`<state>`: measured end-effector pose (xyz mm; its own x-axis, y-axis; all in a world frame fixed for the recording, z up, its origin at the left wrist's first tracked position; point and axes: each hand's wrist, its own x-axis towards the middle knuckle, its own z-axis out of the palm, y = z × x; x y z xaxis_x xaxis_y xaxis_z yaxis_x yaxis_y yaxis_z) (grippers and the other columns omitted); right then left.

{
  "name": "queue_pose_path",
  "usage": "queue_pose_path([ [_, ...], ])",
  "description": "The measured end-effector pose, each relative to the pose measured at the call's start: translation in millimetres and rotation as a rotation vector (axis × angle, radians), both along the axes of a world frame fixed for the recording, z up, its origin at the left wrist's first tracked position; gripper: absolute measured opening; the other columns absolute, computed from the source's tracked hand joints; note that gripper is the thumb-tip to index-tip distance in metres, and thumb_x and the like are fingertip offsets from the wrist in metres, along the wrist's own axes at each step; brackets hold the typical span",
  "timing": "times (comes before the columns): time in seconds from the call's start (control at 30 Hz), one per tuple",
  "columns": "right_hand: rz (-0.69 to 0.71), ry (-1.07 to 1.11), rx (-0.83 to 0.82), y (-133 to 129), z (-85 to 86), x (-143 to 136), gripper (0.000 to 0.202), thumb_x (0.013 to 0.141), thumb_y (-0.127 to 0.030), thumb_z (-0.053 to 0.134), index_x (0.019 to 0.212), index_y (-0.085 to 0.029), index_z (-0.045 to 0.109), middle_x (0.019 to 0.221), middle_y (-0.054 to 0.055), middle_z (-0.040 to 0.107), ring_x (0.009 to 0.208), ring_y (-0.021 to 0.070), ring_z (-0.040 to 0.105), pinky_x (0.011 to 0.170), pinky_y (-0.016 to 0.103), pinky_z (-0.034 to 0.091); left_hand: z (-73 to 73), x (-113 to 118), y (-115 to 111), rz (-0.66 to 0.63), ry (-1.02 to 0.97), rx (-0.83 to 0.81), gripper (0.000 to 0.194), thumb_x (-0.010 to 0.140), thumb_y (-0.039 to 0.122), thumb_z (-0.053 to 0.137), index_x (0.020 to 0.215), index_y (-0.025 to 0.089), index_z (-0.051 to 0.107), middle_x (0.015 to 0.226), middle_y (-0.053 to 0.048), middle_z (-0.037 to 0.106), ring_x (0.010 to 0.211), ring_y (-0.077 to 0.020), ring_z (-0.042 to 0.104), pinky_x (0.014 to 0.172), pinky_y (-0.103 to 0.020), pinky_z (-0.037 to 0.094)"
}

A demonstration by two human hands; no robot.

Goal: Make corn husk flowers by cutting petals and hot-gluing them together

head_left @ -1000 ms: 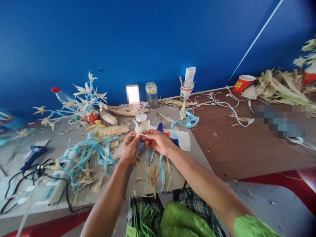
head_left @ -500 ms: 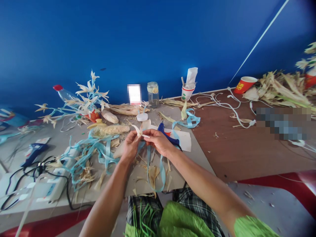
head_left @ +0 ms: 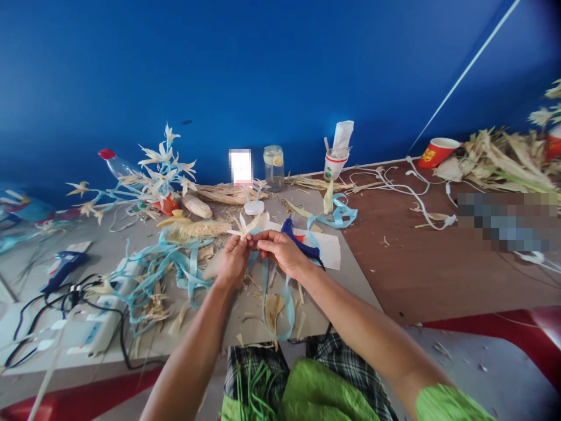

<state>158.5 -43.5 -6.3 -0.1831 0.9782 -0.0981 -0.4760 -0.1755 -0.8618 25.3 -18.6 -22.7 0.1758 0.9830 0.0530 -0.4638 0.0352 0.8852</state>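
Observation:
A pale corn-husk flower with pointed petals sticks up above my fingertips. My left hand is closed, pinching the flower's base between thumb and fingers. My right hand meets it there, thumb and index finger pressed together at the same base. Below my hands a light blue ribbon loops down over the board; where its upper end goes is hidden. Just beyond my right hand lies a blue glue gun on a white sheet.
Tangled blue ribbons, a power strip and another glue gun are on the left. Behind stand a husk-flower arrangement, a glass jar and a white cup. White cables and a red cup are at right.
The flower has turned and tilted a little, so its petals now spread more to the left. Both hands stay together at its base. The view has shifted slightly.

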Motion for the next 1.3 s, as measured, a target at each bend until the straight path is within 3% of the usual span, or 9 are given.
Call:
queue_pose_path([
  [0.37, -0.046, -0.09, 0.039, -4, 7.0, 0, 0.026, 0.067, -0.03, 0.067, 0.089, -0.018, 0.064, 0.069, -0.002, 0.06, 0.057, 0.0089, 0.048, 0.061, 0.025, 0.038, 9.5, -2, 0, -0.049, -0.106, -0.07, 0.015, 0.077, 0.026, 0.069, 0.077, 0.016, 0.059, 0.065, 0.002, 0.048, 0.06, -0.0073, 0.048, 0.062, -0.02, 0.044],
  [0.53, -0.127, -0.348, 0.188, -1, 3.1, 4, 0.022, 0.074, -0.031, 0.06, 0.092, -0.019, 0.064, 0.071, -0.002, 0.059, 0.061, 0.0114, 0.05, 0.063, 0.027, 0.04, 14.3, -9, 5, -0.006, -0.191, -0.106, 0.011, 0.077, 0.018, 0.069, 0.086, 0.017, 0.062, 0.067, 0.003, 0.053, 0.06, -0.0066, 0.052, 0.07, -0.024, 0.049],
  [0.77, -0.401, -0.779, 0.428, 8, -3.2, 19, 0.019, 0.082, -0.025, 0.05, 0.092, -0.018, 0.065, 0.087, 0.006, 0.063, 0.077, 0.0171, 0.056, 0.075, 0.03, 0.044, 14.6, -24, 16, 0.146, -0.283, -0.068, 0.018, 0.072, 0.015, 0.073, 0.085, 0.021, 0.062, 0.073, 0.005, 0.06, 0.057, -0.0042, 0.053, 0.072, -0.025, 0.05],
  [0.9, -0.397, -0.905, 0.519, 8, -6.0, 16, 0.018, 0.084, -0.023, 0.05, 0.092, -0.019, 0.065, 0.089, 0.008, 0.063, 0.081, 0.0183, 0.057, 0.078, 0.031, 0.045, 14.3, -31, 20, 0.18, -0.37, -0.056, 0.019, 0.071, 0.016, 0.074, 0.079, 0.019, 0.057, 0.068, 0.006, 0.057, 0.054, -0.0037, 0.05, 0.067, -0.023, 0.049],
  [1.1, -0.384, -1.058, 0.483, 11, -6.5, 12, 0.017, 0.084, -0.02, 0.052, 0.093, -0.016, 0.066, 0.093, 0.011, 0.063, 0.085, 0.0197, 0.058, 0.081, 0.032, 0.046, 14.8, -32, 21, 0.181, -0.397, -0.045, 0.018, 0.076, 0.021, 0.072, 0.076, 0.018, 0.054, 0.061, 0.006, 0.052, 0.051, -0.0043, 0.047, 0.061, -0.021, 0.046],
  [1.3, -0.364, -1.385, 0.502, 16, 9.7, -1, 0.016, 0.084, -0.023, 0.055, 0.09, -0.019, 0.07, 0.094, 0.01, 0.066, 0.096, 0.0243, 0.057, 0.093, 0.039, 0.039, 14.3, -29, 20, 0.192, -0.33, -0.024, 0.019, 0.078, 0.029, 0.071, 0.076, 0.019, 0.054, 0.06, 0.005, 0.052, 0.051, -0.006, 0.047, 0.058, -0.021, 0.044],
])
